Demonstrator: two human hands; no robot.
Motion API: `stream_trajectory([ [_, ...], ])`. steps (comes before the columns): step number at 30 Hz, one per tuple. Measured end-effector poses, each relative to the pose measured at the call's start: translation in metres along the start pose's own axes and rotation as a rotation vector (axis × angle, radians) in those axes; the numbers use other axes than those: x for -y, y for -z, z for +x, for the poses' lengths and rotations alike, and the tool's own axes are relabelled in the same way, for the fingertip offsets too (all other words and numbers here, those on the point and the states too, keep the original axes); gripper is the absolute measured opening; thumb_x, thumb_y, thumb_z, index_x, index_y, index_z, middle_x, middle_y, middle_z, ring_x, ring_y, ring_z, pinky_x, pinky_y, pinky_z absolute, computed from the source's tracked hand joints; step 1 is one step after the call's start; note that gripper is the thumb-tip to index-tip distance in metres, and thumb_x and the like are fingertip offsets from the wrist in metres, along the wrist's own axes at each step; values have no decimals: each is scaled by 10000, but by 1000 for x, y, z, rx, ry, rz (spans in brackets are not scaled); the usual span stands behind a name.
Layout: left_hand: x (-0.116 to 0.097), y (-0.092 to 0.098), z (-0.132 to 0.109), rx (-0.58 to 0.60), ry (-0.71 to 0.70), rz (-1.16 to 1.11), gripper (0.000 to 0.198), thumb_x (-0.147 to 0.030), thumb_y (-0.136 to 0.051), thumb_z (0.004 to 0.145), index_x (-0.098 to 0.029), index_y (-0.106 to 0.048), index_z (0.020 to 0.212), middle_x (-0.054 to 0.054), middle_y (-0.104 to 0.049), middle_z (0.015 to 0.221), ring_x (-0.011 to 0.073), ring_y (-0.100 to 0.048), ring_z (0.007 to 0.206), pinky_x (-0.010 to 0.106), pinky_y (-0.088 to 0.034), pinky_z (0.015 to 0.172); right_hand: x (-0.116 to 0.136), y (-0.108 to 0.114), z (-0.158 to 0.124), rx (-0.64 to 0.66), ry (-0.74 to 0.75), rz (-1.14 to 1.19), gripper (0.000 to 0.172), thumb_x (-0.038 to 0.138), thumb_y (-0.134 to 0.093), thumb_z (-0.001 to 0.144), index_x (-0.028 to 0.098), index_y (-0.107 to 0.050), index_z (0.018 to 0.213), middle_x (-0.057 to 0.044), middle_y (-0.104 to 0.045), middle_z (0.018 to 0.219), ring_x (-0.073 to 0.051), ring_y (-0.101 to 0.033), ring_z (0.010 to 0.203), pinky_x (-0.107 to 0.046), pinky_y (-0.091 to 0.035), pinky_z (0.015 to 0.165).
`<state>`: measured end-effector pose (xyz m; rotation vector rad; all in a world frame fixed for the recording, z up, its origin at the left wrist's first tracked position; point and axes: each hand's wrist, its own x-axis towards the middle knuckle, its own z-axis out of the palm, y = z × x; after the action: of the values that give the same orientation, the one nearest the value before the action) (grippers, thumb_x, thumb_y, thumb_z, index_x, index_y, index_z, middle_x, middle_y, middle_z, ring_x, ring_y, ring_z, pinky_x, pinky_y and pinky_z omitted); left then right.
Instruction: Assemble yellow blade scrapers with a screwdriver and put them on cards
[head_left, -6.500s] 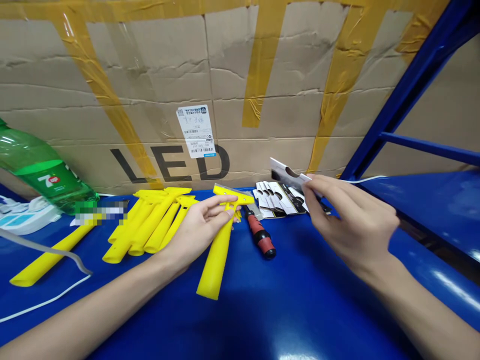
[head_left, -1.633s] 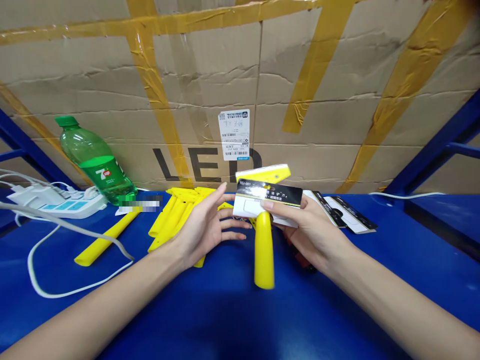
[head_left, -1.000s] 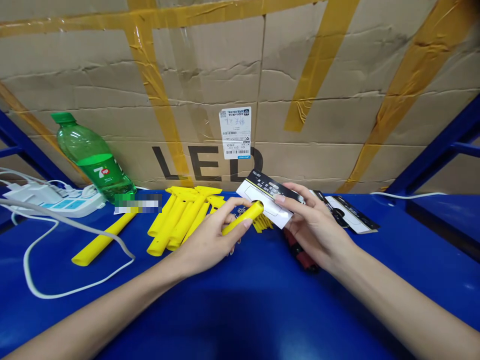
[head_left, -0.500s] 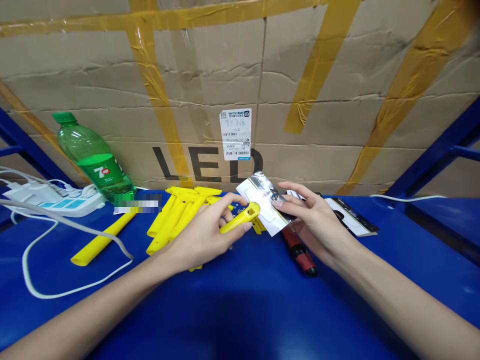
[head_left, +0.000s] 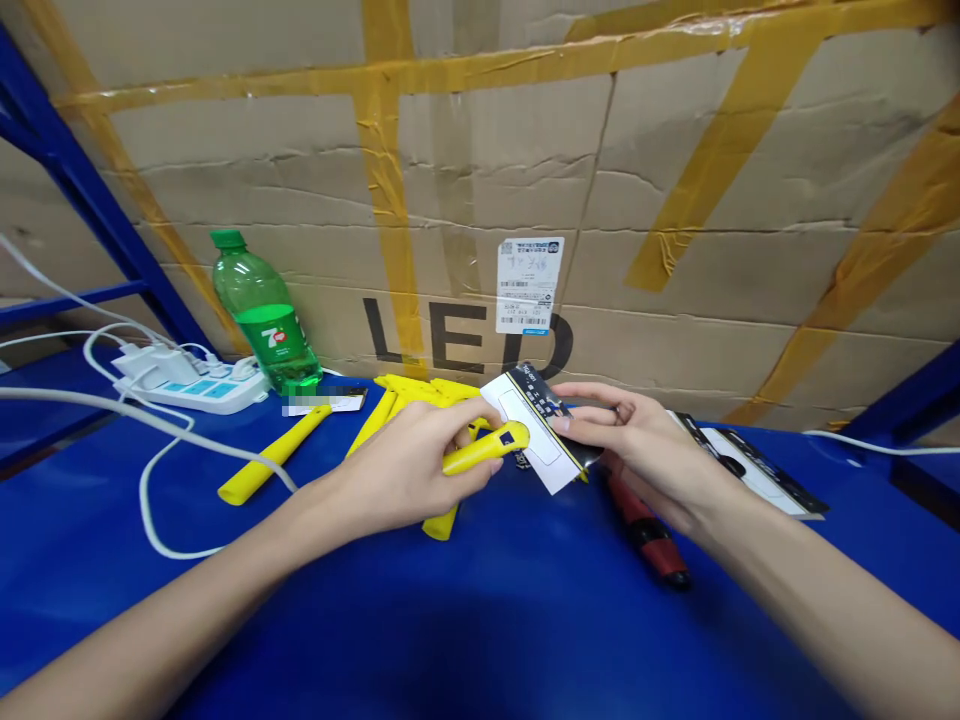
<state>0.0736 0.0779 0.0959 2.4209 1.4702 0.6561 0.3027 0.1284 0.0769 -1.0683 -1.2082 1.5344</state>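
My left hand (head_left: 409,470) is closed around the handle of a yellow plastic scraper (head_left: 484,452), whose hollow end points right. My right hand (head_left: 637,445) pinches a white and black packaging card (head_left: 536,430) right at that handle end. The scraper's head is hidden behind the card. A pile of more yellow scrapers (head_left: 409,400) lies just behind my left hand. A red and black tool (head_left: 649,530) rests on the blue surface under my right wrist.
A green soda bottle (head_left: 262,315) and a white power strip (head_left: 191,385) with cables stand at the left. One loose yellow scraper (head_left: 274,460) lies near them. More cards (head_left: 750,470) lie at the right. A taped cardboard box (head_left: 525,200) forms the back wall.
The scraper went from upright in my right hand to lying sideways in my left hand. The card stays at the handle end. The camera has swung left.
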Motion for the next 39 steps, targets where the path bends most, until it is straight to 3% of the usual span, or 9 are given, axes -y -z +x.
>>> stream_trajectory([
  [4,23,36,-13,-92,12,70,189,-340,-664,835,-215,-640,974,-30,-676,740,146,-615,660,255,-413,615,15,-43,24,98,30,-25,433,215,-919,613,210,-747,1011,-46,-789,814,-201,-716,733,-334,-571,678],
  [7,48,66,-25,-132,19,87,254,-323,-698,794,-218,-591,999,-59,-641,689,129,-595,605,238,-414,592,21,-87,53,194,117,-137,339,167,-850,686,208,-736,1003,-38,-771,775,-196,-700,711,-343,-563,666],
  [11,86,95,-46,-65,95,196,248,-321,-690,783,-234,-535,956,-78,-601,635,128,-564,557,241,-358,529,17,-149,94,311,267,-429,203,106,-697,797,208,-718,972,-42,-759,796,-190,-700,750,-366,-578,742],
  [16,131,93,-58,51,247,337,200,-299,-667,735,-229,-534,868,-25,-627,692,169,-589,616,271,-344,534,-3,-212,132,436,323,-718,278,5,-617,784,153,-730,991,-39,-730,715,-183,-674,697,-338,-553,713],
  [20,152,76,-53,73,307,392,220,-307,-663,708,-216,-598,898,40,-661,788,229,-620,704,299,-353,550,-25,-238,145,468,445,-976,422,-25,-641,729,182,-726,1087,-50,-766,856,-220,-694,840,-338,-527,813],
  [26,163,64,-49,119,380,442,204,-262,-661,721,-185,-661,910,102,-705,862,279,-665,790,331,-438,626,-42,-237,143,509,649,-1182,357,73,-661,796,175,-722,1132,-128,-735,1195,-304,-636,1171,-386,-461,997],
  [32,165,64,-47,117,435,497,159,-249,-688,761,-212,-703,915,85,-719,878,254,-692,794,322,-488,673,-36,-201,121,525,798,-1272,179,126,-653,832,210,-758,951,-93,-766,991,-295,-653,1030,-409,-479,938],
  [35,162,61,-44,89,435,542,162,-221,-656,791,-203,-703,945,108,-720,944,266,-698,867,334,-505,720,-28,-178,100,472,868,-1264,193,135,-584,880,190,-743,975,-105,-744,1016,-295,-612,1090,-427,-464,964],
  [39,154,55,-39,77,404,604,192,-241,-607,826,-174,-687,986,160,-690,1071,306,-696,905,367,-511,715,-19,-148,76,390,905,-1163,190,148,-553,899,197,-723,968,-86,-746,1019,-269,-638,1033,-416,-481,919],
])
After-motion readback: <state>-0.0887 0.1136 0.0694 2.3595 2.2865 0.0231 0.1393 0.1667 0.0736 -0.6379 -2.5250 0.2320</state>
